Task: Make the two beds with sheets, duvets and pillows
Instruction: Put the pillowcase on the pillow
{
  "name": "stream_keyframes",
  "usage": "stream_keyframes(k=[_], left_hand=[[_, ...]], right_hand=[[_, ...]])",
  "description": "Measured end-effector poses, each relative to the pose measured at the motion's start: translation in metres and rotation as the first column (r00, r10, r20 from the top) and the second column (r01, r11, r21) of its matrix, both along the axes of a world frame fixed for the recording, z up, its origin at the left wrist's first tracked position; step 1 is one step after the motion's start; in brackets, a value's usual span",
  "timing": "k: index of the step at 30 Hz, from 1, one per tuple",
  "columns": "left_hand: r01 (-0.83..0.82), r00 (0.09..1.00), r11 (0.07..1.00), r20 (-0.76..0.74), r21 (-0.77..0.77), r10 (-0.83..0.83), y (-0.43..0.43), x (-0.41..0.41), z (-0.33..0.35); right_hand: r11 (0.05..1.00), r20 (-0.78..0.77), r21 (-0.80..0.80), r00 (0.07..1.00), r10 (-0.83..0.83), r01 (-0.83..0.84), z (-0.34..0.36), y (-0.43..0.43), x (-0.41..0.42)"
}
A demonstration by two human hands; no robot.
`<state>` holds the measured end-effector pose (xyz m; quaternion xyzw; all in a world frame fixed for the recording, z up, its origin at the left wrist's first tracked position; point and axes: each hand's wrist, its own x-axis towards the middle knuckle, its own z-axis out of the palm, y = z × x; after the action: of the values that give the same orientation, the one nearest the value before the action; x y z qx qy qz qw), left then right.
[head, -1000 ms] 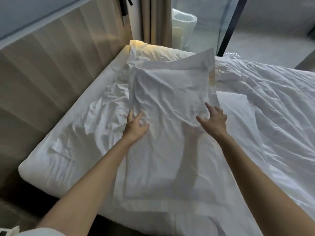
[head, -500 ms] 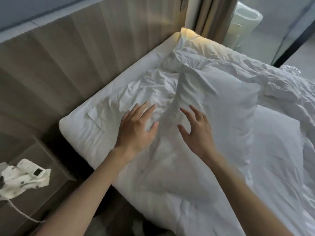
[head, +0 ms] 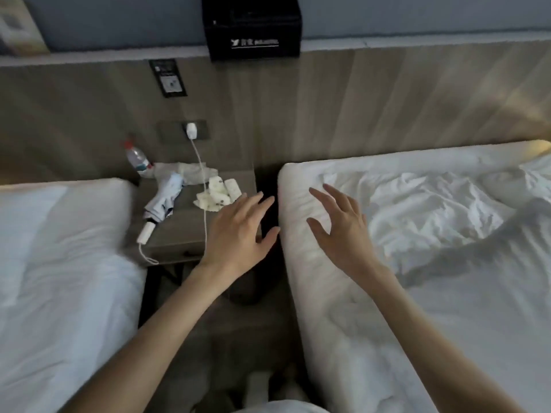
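Note:
Two beds flank a narrow aisle. The right bed point(head: 313, 293) carries crumpled white sheets and a rumpled duvet point(head: 432, 222). The left bed point(head: 59, 263) has smooth white bedding. My left hand point(head: 238, 231) hovers with spread fingers over the gap between the nightstand and the right bed, holding nothing. My right hand point(head: 343, 228) hovers just over the right bed's near corner, fingers spread and empty. The pillow I was handling is out of view.
A nightstand point(head: 190, 239) between the beds holds a folded umbrella point(head: 162, 204), a water bottle point(head: 137, 158), a spotted cloth point(head: 211, 196) and a charger cable point(head: 204, 186) plugged into the wooden headboard wall. A black box point(head: 252, 25) sits on the ledge above.
My view has swung left from the right bed toward the aisle and nightstand. Both hands have come off the pillow and now hover empty near the bed's corner.

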<state>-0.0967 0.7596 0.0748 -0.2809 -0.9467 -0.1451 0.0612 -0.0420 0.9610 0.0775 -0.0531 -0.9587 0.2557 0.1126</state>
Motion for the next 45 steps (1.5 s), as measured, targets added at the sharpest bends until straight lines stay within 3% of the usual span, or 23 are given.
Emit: stream_keyframes(k=[8,17,21,24,32,40,45], left_hand=[[-0.412,0.907,0.911,-0.089,0.005,0.411,-0.248,0.044,0.013],[-0.776,0.631,0.630,-0.008,-0.017,0.776,-0.481,0.115,-0.003],[-0.861,0.508,0.508,0.031,-0.007,0.861,-0.546,0.138,-0.020],[-0.897,0.439,0.441,0.060,-0.031,0.897,-0.580,0.142,-0.037],[-0.911,0.369,0.395,0.193,-0.120,0.909,-0.638,0.081,-0.089],[-0.971,0.133,0.214,0.494,-0.109,0.859,-0.685,-0.016,-0.171],[-0.972,0.051,0.177,0.605,-0.151,0.795,-0.711,-0.083,-0.235]], right_hand=[[0.914,-0.020,0.070,0.915,0.403,-0.401,0.006,-0.223,-0.044],[0.698,0.020,0.075,0.701,0.713,-0.712,-0.007,-0.466,-0.058],[0.594,0.125,0.112,0.604,0.787,-0.797,-0.020,-0.541,-0.069],[0.520,0.176,0.121,0.534,0.827,-0.845,-0.035,-0.586,-0.085],[0.388,0.335,0.160,0.420,0.843,-0.907,-0.098,-0.672,-0.153],[0.387,0.527,0.085,0.372,0.764,-0.918,-0.173,-0.741,-0.257],[0.444,0.619,0.032,0.366,0.695,-0.896,-0.237,-0.773,-0.312]])
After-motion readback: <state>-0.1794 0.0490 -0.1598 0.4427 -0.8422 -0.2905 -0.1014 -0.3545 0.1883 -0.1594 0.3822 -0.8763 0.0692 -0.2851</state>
